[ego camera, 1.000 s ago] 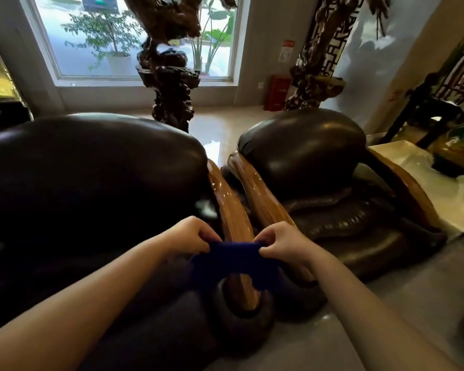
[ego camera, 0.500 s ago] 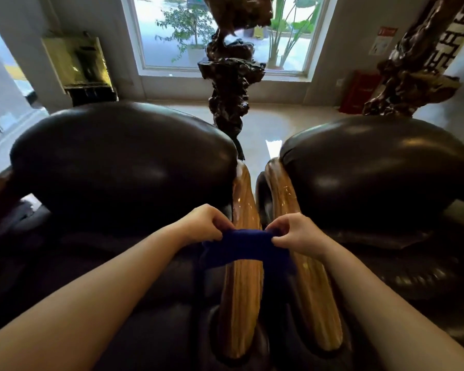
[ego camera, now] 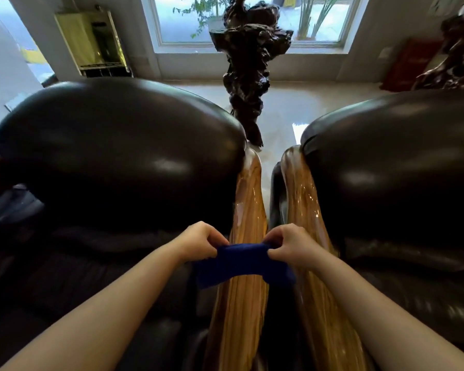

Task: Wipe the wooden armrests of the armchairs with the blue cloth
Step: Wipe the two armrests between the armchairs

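Head view: you now look straight down the gap between the two chairs, where a second ago you saw them from the side. Your left hand [ego camera: 198, 243] and right hand [ego camera: 289, 247] each pinch an end of the cloth [ego camera: 241, 263], fingers closed on it, stretching it across the left armrest [ego camera: 248, 210]. The right armrest [ego camera: 303, 207] lies just beside, uncovered. You seem lined up to begin wiping along the wood.
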Tool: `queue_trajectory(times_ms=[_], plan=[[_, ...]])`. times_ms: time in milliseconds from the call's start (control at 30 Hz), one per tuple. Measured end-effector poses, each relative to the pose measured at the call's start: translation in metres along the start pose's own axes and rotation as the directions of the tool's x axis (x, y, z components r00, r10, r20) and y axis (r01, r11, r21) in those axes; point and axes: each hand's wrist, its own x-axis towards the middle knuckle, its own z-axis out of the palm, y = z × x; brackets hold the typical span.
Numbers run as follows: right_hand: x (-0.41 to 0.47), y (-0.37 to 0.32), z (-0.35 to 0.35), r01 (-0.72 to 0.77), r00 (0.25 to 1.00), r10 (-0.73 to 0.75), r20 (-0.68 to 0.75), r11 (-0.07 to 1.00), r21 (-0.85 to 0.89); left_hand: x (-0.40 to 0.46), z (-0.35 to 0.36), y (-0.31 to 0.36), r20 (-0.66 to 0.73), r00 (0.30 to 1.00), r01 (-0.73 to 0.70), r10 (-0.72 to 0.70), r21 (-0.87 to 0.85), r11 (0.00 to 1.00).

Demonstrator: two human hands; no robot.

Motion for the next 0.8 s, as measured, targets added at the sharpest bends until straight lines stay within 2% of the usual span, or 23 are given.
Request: queue_trajectory(times_ms=[167,233,300,400,467,533,600,667,733,800], plan=[[0.051,0.035,0.009,-0.018,0.998,0.016,-0.061,0.999,-0.027,0.056,0.006,-0.024,-0.058,0.997,-0.040,0.042,0.026,0.999],[0.071,0.056,0.024,-0.047,0.998,0.046,-0.045,0.999,-0.020,0.076,0.017,-0.039,-0.080,0.996,-0.037,0.042,0.065,0.997],[0.086,0.079,0.046,-0.091,0.996,0.091,-0.024,0.996,-0.009,0.092,0.036,-0.060,-0.081,0.997,-0.008,0.014,0.076,0.997],[0.095,0.108,0.084,-0.153,0.985,0.155,-0.069,0.987,0.040,0.107,0.066,-0.089,-0.107,0.992,0.069,-0.071,-0.022,0.997],[0.096,0.116,0.102,-0.163,0.970,0.173,-0.169,0.984,0.073,0.109,0.080,-0.100,-0.185,0.980,0.058,-0.073,-0.081,0.995],[0.090,0.117,0.115,-0.173,0.909,0.177,-0.376,0.984,0.045,0.107,0.091,-0.104,-0.334,0.942,-0.024,-0.003,-0.077,0.997],[0.084,0.115,0.128,-0.185,0.810,0.092,-0.579,0.977,-0.103,0.103,0.103,-0.109,-0.492,0.866,-0.113,0.088,-0.022,0.993],[0.080,0.110,0.142,-0.157,0.760,-0.047,-0.648,0.955,-0.253,0.101,0.119,-0.115,-0.569,0.800,-0.167,0.190,0.094,0.982],[0.081,0.108,0.153,-0.118,0.795,-0.118,-0.595,0.932,-0.343,0.104,0.137,-0.122,-0.563,0.784,-0.195,0.260,0.174,0.965],[0.091,0.113,0.163,-0.131,0.854,-0.056,-0.517,0.939,-0.319,0.112,0.151,-0.127,-0.534,0.814,-0.194,0.228,0.121,0.974]])
